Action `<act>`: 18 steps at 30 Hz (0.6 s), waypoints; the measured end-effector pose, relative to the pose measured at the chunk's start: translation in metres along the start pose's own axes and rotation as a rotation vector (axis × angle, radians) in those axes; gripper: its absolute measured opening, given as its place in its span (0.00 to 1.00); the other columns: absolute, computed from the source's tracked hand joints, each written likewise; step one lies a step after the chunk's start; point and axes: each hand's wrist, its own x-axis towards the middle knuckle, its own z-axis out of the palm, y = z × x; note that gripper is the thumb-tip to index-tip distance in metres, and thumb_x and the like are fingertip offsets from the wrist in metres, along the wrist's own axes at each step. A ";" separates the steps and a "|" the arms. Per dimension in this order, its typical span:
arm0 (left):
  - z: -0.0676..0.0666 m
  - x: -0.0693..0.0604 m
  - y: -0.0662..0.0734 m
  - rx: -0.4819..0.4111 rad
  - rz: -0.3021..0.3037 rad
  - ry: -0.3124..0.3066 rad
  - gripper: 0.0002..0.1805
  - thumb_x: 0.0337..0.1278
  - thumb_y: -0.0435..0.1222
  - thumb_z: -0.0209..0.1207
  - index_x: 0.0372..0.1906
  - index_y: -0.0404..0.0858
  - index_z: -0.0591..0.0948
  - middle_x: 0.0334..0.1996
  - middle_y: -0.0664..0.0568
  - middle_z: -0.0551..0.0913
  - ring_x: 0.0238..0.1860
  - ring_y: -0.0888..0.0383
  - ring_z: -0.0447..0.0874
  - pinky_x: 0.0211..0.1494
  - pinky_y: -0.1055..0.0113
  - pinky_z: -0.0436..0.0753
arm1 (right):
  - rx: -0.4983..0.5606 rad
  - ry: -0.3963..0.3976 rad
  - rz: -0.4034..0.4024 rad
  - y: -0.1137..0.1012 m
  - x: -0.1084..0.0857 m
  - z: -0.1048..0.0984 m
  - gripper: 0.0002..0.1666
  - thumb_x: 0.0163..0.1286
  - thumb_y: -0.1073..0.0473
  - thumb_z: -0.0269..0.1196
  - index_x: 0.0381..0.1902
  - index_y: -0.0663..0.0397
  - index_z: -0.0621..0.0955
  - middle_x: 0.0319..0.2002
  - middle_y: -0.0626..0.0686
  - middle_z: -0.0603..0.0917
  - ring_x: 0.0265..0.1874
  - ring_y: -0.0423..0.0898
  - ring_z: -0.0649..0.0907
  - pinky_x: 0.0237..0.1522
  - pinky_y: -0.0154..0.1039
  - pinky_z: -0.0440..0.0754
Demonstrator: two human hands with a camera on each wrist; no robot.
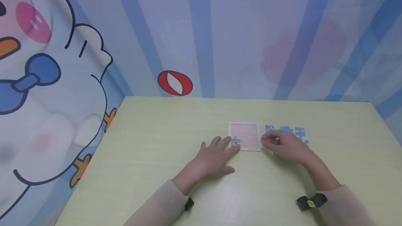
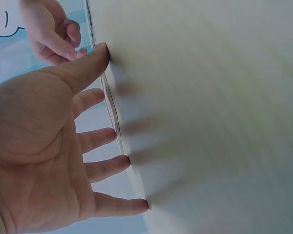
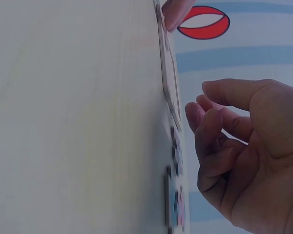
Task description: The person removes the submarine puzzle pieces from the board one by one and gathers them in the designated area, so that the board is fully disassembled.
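A square puzzle tray with a pale pink base and white rim lies flat on the table. In its lower left corner sits a blue puzzle piece with orange and white on it. My left hand has its fingers spread, with fingertips resting at the tray's left side and lower left corner. Just off the tray's right rim, my right hand hovers above the table. Its fingers are loosely bent and the thumb stands apart from them in the right wrist view; I see nothing between them.
Several loose puzzle pieces, mostly blue, lie right of the tray, partly hidden by my right hand. The pale table meets a printed cartoon backdrop at its far edge. Sleeves and dark wrist straps are in view.
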 end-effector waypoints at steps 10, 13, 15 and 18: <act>0.003 -0.002 -0.003 0.003 0.019 -0.002 0.39 0.70 0.60 0.60 0.82 0.63 0.61 0.83 0.51 0.52 0.81 0.42 0.50 0.71 0.29 0.62 | -0.019 -0.053 -0.048 -0.021 0.027 0.026 0.12 0.71 0.57 0.68 0.50 0.53 0.85 0.38 0.47 0.84 0.37 0.45 0.80 0.42 0.45 0.78; 0.003 -0.001 -0.004 0.017 0.023 -0.002 0.39 0.70 0.60 0.59 0.82 0.64 0.61 0.83 0.51 0.52 0.81 0.42 0.50 0.70 0.29 0.63 | -0.023 -0.076 -0.079 -0.026 0.034 0.031 0.13 0.71 0.58 0.68 0.51 0.54 0.85 0.38 0.47 0.84 0.38 0.45 0.81 0.44 0.45 0.78; 0.003 -0.001 -0.004 0.026 0.023 -0.004 0.40 0.70 0.60 0.59 0.82 0.64 0.60 0.83 0.51 0.52 0.81 0.42 0.50 0.70 0.30 0.63 | -0.033 -0.083 -0.093 -0.030 0.039 0.033 0.15 0.70 0.57 0.69 0.52 0.54 0.85 0.37 0.47 0.84 0.37 0.45 0.81 0.44 0.46 0.78; 0.002 -0.001 -0.004 0.038 0.026 -0.007 0.40 0.70 0.61 0.59 0.82 0.64 0.60 0.83 0.51 0.52 0.81 0.42 0.50 0.70 0.30 0.64 | -0.040 -0.102 -0.086 -0.034 0.045 0.037 0.17 0.69 0.57 0.70 0.54 0.55 0.85 0.36 0.48 0.83 0.35 0.45 0.80 0.42 0.45 0.78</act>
